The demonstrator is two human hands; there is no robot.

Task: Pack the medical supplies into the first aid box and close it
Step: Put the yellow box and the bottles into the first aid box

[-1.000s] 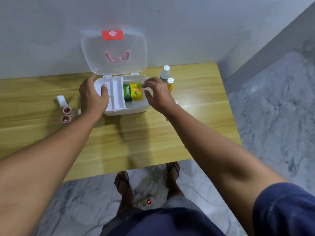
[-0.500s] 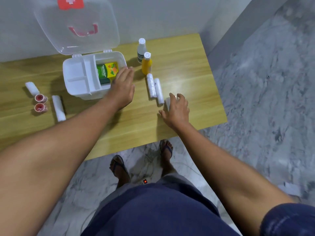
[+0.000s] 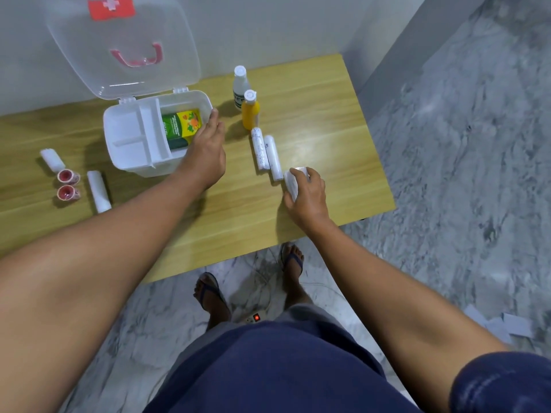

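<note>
On the table (image 3: 316,108), starting at the left, we saw a far-left white roll (image 3: 52,159), two red tape rolls (image 3: 68,184) and a longer white roll (image 3: 100,191), all still outside the first aid box (image 3: 131,144). The box stood with its clear lid (image 3: 122,46) propped upright against the wall. A green and yellow packet (image 3: 182,128) lay in its right compartment, and the left compartments were bare.

Our left hand (image 3: 205,150) rested on the box's right rim, fingers straight and gripping nothing. Beyond it stood a clear bottle (image 3: 241,84) and a yellow bottle (image 3: 250,111), with a pair of white rolls (image 3: 260,149) lying side by side just in front. Our right hand (image 3: 307,192) had its fingers curled over the nearest white roll (image 3: 291,183), which lay on the table just beside that pair.

We judged this roll light and soft. It looked likely to squash, and to roll off if nudged, so a grip across its middle seemed best, with thumb on one side and fingers on the other.

A second earlier both hands had been at the box. Half a second earlier the right hand had lain flatter over the roll, and now it had closed round it. The left hand had hardly shifted.
</note>
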